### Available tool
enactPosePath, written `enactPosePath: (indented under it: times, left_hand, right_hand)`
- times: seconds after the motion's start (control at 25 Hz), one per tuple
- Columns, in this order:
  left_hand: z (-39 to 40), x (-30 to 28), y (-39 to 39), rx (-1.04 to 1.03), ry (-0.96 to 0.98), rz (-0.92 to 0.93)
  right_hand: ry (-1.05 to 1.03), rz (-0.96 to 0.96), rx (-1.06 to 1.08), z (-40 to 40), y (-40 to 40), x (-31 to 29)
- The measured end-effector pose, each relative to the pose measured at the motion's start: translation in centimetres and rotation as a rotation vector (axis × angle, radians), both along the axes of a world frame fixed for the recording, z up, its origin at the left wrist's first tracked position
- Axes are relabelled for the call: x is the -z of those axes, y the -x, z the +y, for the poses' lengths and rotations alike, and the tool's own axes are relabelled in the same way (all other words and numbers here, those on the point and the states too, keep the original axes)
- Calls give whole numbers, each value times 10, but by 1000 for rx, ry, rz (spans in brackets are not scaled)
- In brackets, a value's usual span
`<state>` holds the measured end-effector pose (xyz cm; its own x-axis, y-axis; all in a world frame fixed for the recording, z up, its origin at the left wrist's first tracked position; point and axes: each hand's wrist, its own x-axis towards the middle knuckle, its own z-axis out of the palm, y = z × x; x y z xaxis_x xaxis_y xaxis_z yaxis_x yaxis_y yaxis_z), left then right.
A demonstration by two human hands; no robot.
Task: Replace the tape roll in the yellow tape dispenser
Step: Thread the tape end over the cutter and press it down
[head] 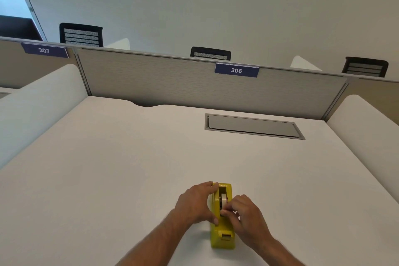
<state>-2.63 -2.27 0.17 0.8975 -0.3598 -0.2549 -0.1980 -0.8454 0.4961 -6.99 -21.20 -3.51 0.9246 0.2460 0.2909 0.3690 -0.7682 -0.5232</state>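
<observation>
The yellow tape dispenser (222, 237) stands lengthwise on the white desk (129, 168), near its front edge, cutter end toward me. A tape roll (223, 198) sits upright in its slot. My left hand (195, 203) wraps the dispenser's left side, fingers on the far end and thumb on the near part. My right hand (245, 216) is at the right side, fingertips pinched at the near edge of the roll. Whether they hold the roll or the tape's end is hidden by the fingers.
A grey flip-lid cable hatch (253, 126) is set in the desk at the back right. A grey partition (172, 80) labelled 306 closes the far side; white side dividers (36, 103) stand left and right. Black chairs show beyond.
</observation>
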Motion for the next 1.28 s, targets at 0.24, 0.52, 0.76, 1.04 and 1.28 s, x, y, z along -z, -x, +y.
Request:
enactPosePath:
  times: [0.24, 0.52, 0.76, 1.04, 1.28]
  left_hand:
    - [0, -1, 1, -17, 14, 13]
    - [-1, -3, 3, -22, 18, 22]
    - [-1, -4, 4, -30, 18, 33]
    - [-2, -6, 4, -22, 9, 39]
    - [-2, -7, 4, -17, 3, 43]
  right_hand:
    - [-101, 14, 28, 0, 12, 1]
    - [-195, 27, 58, 1, 33, 2]
    - [-192, 54, 50, 0, 43, 6]
    - [-214, 23, 15, -3, 47, 6]
    - [-222, -14, -23, -4, 47, 8]
